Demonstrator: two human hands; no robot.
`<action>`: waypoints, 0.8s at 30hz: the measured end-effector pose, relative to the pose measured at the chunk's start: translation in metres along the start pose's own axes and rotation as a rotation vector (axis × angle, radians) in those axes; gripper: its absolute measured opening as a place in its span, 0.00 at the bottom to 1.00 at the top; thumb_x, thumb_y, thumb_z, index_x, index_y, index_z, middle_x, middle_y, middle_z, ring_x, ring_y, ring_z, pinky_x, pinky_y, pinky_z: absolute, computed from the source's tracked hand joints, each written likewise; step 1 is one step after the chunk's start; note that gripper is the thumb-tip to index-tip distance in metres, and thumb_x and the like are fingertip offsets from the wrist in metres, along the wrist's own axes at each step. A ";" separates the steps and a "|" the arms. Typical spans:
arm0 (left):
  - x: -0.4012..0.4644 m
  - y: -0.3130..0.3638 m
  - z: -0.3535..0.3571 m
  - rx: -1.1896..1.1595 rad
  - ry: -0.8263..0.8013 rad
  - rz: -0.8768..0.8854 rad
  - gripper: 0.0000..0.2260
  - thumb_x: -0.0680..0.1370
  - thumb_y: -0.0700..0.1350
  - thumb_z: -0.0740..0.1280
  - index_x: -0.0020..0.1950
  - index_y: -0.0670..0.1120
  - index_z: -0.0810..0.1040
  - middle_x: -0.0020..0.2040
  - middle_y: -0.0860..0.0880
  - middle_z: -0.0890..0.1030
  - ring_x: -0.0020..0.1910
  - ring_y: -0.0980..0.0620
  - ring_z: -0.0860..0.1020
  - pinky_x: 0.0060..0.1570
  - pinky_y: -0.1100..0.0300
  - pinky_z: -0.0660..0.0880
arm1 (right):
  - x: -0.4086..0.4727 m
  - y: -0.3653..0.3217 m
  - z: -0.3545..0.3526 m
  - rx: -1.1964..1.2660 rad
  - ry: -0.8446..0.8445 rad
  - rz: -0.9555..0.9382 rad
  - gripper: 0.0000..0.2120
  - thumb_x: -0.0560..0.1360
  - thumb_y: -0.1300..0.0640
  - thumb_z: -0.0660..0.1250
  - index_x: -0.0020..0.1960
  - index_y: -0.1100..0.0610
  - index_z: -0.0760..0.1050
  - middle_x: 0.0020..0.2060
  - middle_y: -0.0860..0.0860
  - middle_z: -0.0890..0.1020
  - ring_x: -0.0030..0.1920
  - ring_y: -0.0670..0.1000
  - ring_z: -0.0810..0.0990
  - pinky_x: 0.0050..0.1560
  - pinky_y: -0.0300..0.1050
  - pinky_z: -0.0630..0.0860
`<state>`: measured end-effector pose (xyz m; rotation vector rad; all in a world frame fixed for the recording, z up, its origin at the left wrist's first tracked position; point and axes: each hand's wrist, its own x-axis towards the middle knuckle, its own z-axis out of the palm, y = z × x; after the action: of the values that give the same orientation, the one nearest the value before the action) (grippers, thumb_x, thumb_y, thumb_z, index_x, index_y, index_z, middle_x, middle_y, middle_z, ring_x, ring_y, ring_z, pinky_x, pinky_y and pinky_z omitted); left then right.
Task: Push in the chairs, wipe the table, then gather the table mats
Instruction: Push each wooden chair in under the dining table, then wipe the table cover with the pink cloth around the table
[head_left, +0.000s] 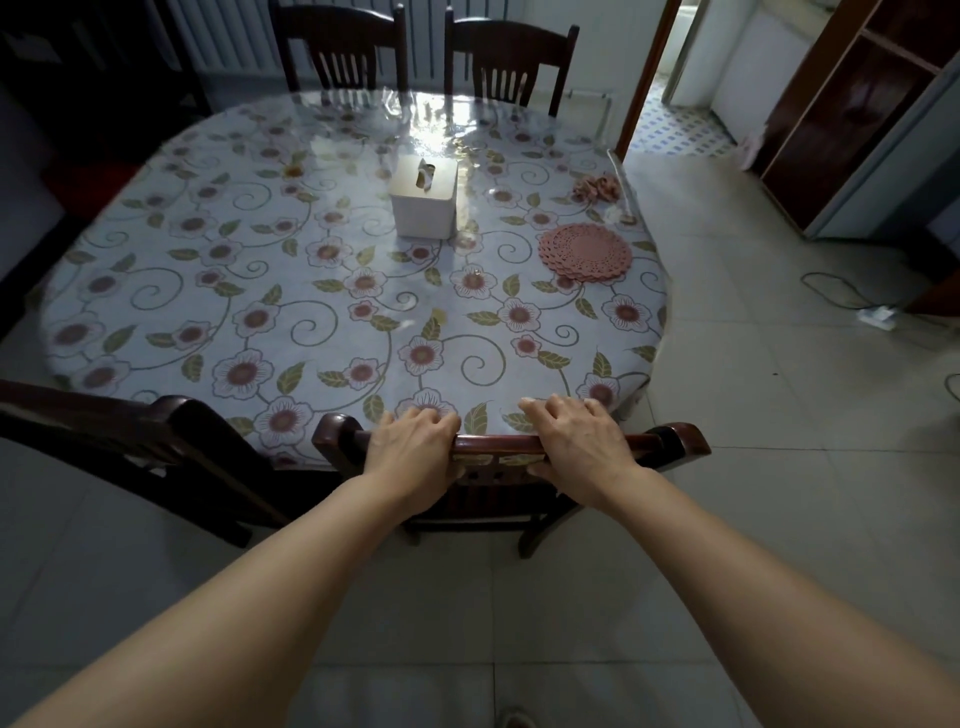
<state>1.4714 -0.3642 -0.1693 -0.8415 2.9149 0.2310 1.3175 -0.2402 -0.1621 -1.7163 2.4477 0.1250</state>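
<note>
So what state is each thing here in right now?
Left hand: grips the near chair's top rail.
Right hand: grips the same rail.
Near chair: back against the table edge.
Far chairs: close to the table.
Table mats: stacked.
Tissue box: upright, tissue showing.

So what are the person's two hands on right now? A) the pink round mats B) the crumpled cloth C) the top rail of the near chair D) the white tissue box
C: the left hand and the right hand both curl over the top rail of the near chair, while the tissue box, pink mats and crumpled cloth lie untouched on the table.
</note>
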 end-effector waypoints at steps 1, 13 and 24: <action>-0.002 0.004 -0.002 -0.013 -0.040 -0.008 0.21 0.74 0.56 0.64 0.65 0.50 0.68 0.64 0.49 0.73 0.63 0.47 0.70 0.64 0.48 0.62 | -0.005 -0.001 -0.003 0.010 -0.029 0.028 0.35 0.74 0.48 0.67 0.74 0.54 0.53 0.66 0.56 0.69 0.67 0.58 0.67 0.69 0.54 0.58; -0.020 0.042 -0.053 -0.122 -0.108 0.007 0.33 0.76 0.60 0.60 0.77 0.53 0.48 0.78 0.49 0.53 0.76 0.47 0.50 0.72 0.43 0.48 | -0.069 -0.008 -0.046 0.111 -0.107 0.241 0.43 0.74 0.43 0.65 0.77 0.51 0.42 0.77 0.55 0.43 0.76 0.56 0.38 0.75 0.55 0.41; 0.014 0.092 -0.085 -0.049 -0.090 0.029 0.33 0.77 0.61 0.58 0.77 0.52 0.49 0.77 0.47 0.54 0.76 0.45 0.52 0.72 0.41 0.50 | -0.076 0.051 -0.085 0.161 -0.036 0.257 0.40 0.76 0.43 0.63 0.78 0.50 0.42 0.77 0.55 0.42 0.76 0.56 0.39 0.74 0.53 0.40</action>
<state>1.4061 -0.3094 -0.0771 -0.7743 2.8498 0.3355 1.2887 -0.1653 -0.0665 -1.3208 2.5626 -0.0123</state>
